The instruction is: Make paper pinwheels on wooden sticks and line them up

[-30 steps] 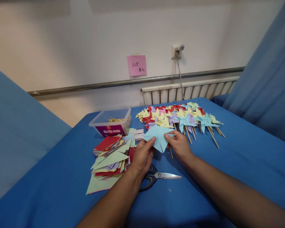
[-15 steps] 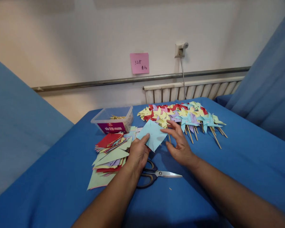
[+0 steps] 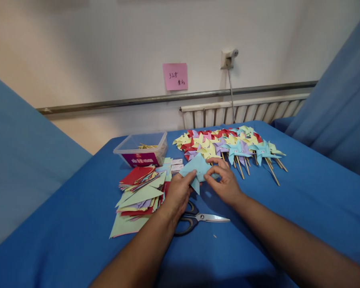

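A light blue paper square (image 3: 199, 166) with slits cut in from its corners and a small dot at its centre is held above the table. My left hand (image 3: 180, 188) grips its left side, thumb on top near the middle. At the paper's right side, my right hand (image 3: 225, 180) pinches the edge between thumb and forefinger. Below the hands lie dark-handled scissors (image 3: 208, 218), blades pointing right; my left wrist partly covers the handles. Left of my left hand are piled coloured paper pieces (image 3: 141, 196) in green, red, purple and yellow.
A clear plastic box (image 3: 141, 150) with thin wooden sticks stands behind the paper pile. Finished paper pinwheels (image 3: 228, 144) on sticks lie in a heap at the back right. Two small white boxes (image 3: 177, 165) sit beside the plastic box. Blue cloth (image 3: 288, 216) covers the table.
My right hand has moved from open beside the paper to pinching its right edge. The paper has shifted slightly right and turned in my left hand.
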Demonstrator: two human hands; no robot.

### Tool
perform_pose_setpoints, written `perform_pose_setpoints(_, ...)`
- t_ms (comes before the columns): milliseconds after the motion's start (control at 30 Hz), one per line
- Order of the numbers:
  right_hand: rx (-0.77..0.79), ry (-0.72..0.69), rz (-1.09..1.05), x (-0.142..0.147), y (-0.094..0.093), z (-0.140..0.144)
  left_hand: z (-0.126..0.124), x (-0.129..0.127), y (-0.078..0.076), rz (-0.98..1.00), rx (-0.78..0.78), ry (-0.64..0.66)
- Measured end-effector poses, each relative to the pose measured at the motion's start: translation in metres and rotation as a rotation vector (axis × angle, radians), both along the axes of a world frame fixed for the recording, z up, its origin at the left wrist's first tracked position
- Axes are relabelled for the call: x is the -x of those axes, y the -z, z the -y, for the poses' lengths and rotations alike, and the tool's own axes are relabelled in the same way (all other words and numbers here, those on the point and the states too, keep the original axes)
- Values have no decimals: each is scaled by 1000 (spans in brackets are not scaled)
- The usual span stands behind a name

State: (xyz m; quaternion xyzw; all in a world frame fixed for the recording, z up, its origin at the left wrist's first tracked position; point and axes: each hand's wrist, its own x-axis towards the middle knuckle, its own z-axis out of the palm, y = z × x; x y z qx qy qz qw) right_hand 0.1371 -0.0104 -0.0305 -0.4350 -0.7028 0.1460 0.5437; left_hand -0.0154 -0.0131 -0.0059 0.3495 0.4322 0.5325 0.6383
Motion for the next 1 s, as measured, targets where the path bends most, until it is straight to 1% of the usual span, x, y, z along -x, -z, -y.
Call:
perform_pose_setpoints(167, 37, 19, -62, 1, 2, -2, -2, 0, 1, 25, 0, 20)
perform_pose_setpoints(400, 63, 29, -91, 2, 2, -2, 0, -2, 2, 32, -4, 26)
perform_pose_setpoints(567, 73, 37, -93, 2, 2, -1, 0, -3, 3, 15, 19, 11)
perform_pose_setpoints(800, 87, 36, -94, 2, 2, -2, 2, -5, -1, 15, -6, -3)
perform_pose_setpoints(1000, 90, 35, -91, 2, 2, -2, 2, -6, -1, 17, -12, 4)
